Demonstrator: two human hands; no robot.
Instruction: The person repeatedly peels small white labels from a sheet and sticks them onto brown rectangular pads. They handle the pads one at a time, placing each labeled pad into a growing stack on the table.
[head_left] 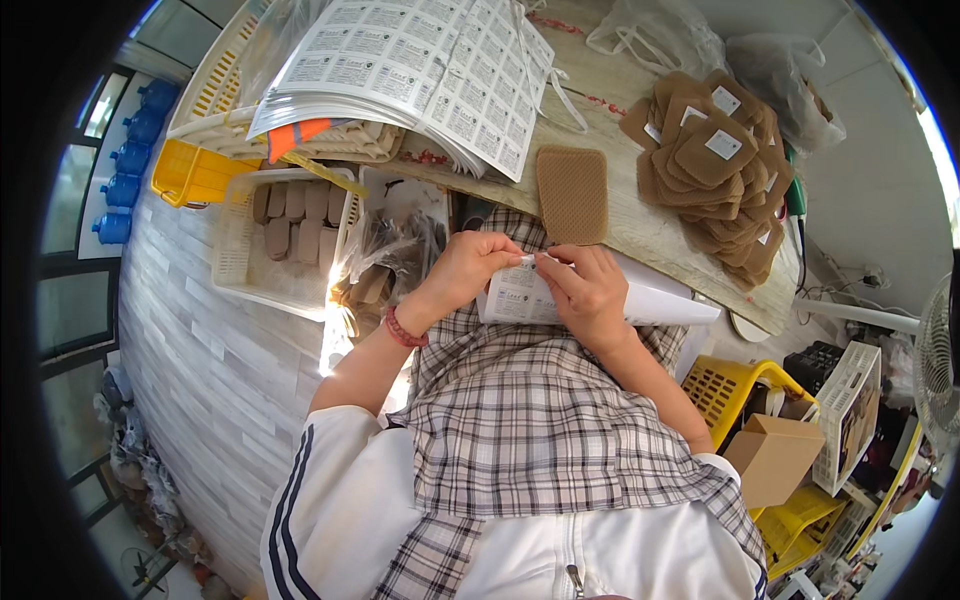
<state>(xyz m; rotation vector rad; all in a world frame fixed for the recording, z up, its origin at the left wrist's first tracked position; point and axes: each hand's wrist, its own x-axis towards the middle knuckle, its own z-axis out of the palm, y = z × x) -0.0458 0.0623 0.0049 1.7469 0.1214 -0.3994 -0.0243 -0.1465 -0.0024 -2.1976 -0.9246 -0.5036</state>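
Over my lap lies a white sheet of printed labels, its right part curling up. My left hand and my right hand meet at its upper edge, fingertips pinched close together on a small white label. Just beyond them, at the table's edge, rests a single brown textured pad with rounded corners and no label showing. To the right is a heap of similar brown pads, several bearing a small white label. A thick stack of label sheets lies at the far left.
The wooden table has clear plastic bags at the back. A white basket with brown pieces and a yellow basket stand left on the floor. At right are another yellow basket, a cardboard box and a fan.
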